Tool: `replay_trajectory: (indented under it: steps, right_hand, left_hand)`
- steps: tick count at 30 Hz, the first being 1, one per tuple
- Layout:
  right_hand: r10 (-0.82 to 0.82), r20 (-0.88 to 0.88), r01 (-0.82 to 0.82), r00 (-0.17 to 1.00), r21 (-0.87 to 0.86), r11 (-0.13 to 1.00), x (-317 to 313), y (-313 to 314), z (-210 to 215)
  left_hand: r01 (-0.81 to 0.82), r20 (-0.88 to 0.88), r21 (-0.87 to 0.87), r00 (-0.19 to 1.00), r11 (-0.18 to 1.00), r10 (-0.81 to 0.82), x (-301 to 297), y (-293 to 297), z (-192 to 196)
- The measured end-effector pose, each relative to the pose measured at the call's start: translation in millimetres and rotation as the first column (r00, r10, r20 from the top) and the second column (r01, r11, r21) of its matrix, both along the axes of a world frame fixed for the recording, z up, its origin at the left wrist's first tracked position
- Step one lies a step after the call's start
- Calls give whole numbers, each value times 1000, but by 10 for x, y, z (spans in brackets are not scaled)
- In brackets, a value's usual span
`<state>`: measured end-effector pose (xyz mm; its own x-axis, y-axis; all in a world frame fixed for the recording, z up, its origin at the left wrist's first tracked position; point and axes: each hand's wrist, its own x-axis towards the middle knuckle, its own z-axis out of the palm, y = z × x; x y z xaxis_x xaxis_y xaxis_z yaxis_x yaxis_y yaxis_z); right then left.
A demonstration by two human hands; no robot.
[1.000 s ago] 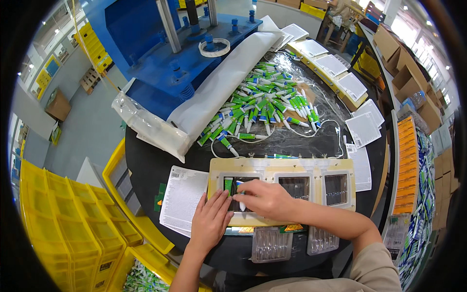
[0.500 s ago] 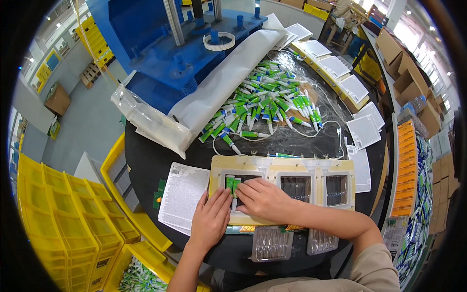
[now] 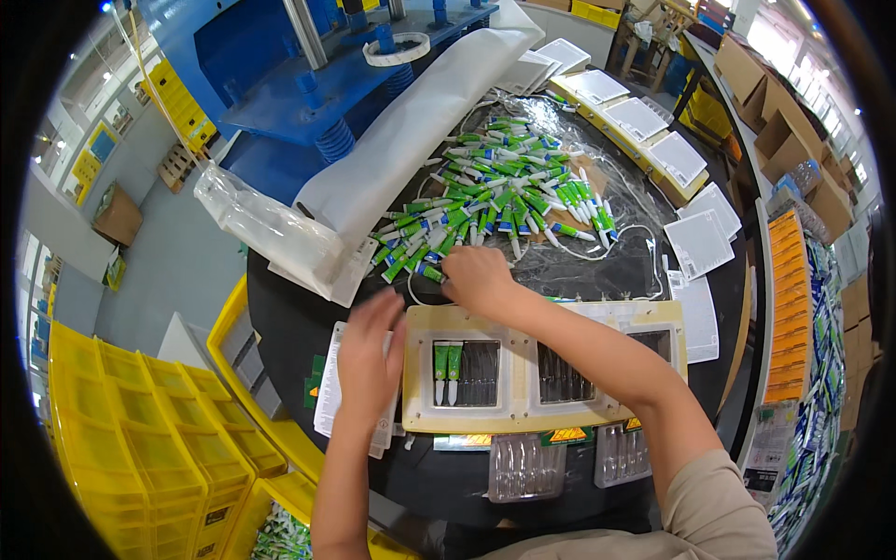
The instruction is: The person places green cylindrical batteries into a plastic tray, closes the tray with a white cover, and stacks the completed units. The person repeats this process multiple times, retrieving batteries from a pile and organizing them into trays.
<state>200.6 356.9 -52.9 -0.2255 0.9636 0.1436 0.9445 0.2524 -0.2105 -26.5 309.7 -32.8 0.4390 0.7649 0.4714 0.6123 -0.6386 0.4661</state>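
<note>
The right hand (image 3: pixel 479 280) is at the near edge of a loose pile of small green, white and blue tubes (image 3: pixel 509 191), its fingertips at one green-and-blue tube (image 3: pixel 429 273); whether they are closed on it cannot be determined. The left hand (image 3: pixel 371 350), motion-blurred, has thumb and fingers apart above white rectangular cards (image 3: pixel 329 401). Two white-capped green tubes (image 3: pixel 441 362) lie side by side at the left of the leftmost window in a cream-yellow three-window frame (image 3: pixel 519 383).

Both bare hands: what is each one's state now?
Left hand: open, blurred, nothing visibly held.
Right hand: fingers at a green-blue tube; grip cannot be told.
</note>
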Motion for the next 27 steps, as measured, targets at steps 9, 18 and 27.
replay_trajectory:
  steps: [9, 18, 27]
  right_hand:
    - [325, 111, -341, 939, 412, 845, 227, -1538, 466]
    - [399, 39, -398, 916, 223, 890, -19, -1582, 282]
    - [-2, -3, 2, 1000, 215, 977, 542, -174, -4]
  left_hand:
    - [-69, -269, 153, 957, 986, 109, 225, 1027, -480]
    - [-184, 81, 45, 980, 982, 180, -19, -114, -12]
    - [-55, 318, -75, 945, 996, 77, 311, -1188, 133]
